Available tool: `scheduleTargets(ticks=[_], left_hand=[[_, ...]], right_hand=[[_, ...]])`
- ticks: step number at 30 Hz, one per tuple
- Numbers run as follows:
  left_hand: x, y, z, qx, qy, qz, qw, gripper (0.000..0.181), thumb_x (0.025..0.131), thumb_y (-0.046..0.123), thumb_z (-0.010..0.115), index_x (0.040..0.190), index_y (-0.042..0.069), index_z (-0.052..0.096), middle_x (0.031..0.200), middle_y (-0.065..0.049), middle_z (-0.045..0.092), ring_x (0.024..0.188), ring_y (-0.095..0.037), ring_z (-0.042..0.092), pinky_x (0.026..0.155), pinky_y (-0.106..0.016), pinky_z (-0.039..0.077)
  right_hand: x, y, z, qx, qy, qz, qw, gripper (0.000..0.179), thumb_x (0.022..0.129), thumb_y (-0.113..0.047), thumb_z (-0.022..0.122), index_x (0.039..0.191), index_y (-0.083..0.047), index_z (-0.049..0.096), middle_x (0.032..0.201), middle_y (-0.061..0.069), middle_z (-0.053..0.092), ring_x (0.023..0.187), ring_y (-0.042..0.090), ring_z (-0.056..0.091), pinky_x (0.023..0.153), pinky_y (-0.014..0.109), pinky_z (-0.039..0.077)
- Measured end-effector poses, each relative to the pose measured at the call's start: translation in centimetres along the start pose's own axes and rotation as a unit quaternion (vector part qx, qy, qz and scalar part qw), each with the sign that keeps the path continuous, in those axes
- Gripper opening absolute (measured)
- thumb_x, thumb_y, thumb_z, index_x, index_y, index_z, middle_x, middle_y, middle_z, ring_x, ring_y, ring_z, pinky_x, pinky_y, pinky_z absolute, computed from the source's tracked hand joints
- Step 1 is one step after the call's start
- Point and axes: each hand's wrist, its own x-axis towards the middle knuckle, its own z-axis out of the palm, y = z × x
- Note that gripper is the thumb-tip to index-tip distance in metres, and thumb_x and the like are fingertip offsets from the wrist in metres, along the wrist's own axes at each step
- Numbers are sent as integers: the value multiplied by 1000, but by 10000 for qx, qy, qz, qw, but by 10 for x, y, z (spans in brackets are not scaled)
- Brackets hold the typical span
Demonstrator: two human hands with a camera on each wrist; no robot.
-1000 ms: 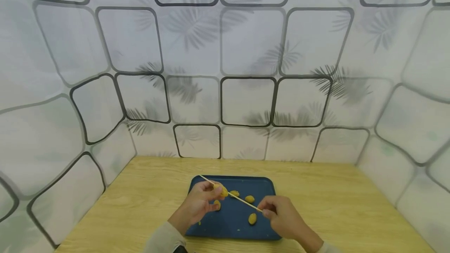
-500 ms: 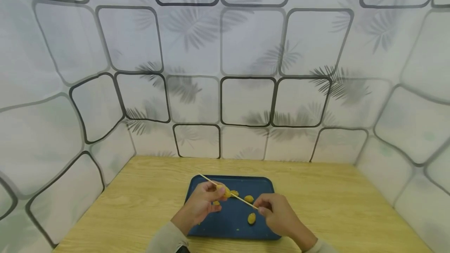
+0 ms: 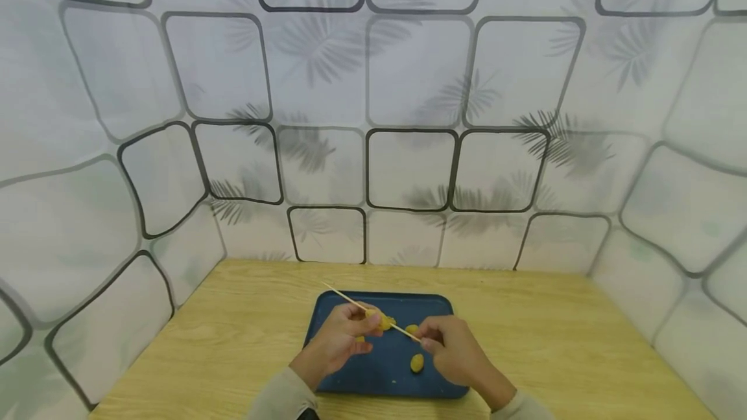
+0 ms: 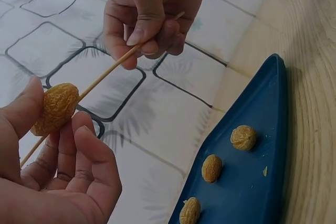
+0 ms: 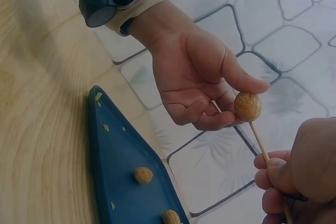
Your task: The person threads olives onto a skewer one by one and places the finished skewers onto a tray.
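Note:
A wrinkled yellow-brown ball (image 4: 55,108), like a dried fruit, is threaded on a thin wooden skewer (image 4: 107,72). My left hand (image 3: 337,337) pinches the ball between thumb and fingers above the blue tray (image 3: 376,378). The skewer's far end pokes out beyond this hand, up and to the left in the head view. My right hand (image 3: 452,347) grips the skewer near its other end. In the right wrist view the pinched ball (image 5: 247,106) sits between the left thumb and fingertips, the skewer running from it into the right fingers.
Several similar balls lie loose on the tray, one (image 3: 417,363) near the right hand and another (image 4: 243,137) near the tray's edge. Small flakes (image 5: 106,128) are scattered there. The tray rests on a wooden table (image 3: 543,336), with patterned fabric (image 3: 408,167) behind it.
My hands have come closer together, the right shifting left and the left slightly right. More skewer sticks out beyond the left hand, and less shows between ball and right hand.

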Motion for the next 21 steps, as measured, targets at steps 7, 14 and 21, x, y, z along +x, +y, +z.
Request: scheduleTargets(ticks=[7,14,21], left_hand=[[1,-4,1,93,-103,-2,9999,2,95,15,65,94,14,67,88,0,65,80,-13,61,61,-26,50],[2,1,-5,192,97,136,9997,14,94,20,67,102,9,65,91,-2,63,82,-16,60,64,-30,49],[0,6,-11,134,222,157,9995,17,95,20,65,106,7,63,94,-5,61,83,-17,58,64,-30,46]], right_hand=[[3,-2,0,220,-171,-19,9996,15,90,7,62,89,-6,70,80,-3,65,62,6,53,52,25,47],[4,1,-12,696,-656,-48,9954,13,95,-4,61,104,1,69,85,2,65,66,9,58,57,26,52],[2,6,-16,773,-859,78,9933,12,93,-1,62,103,2,68,83,9,65,65,12,60,56,27,52]])
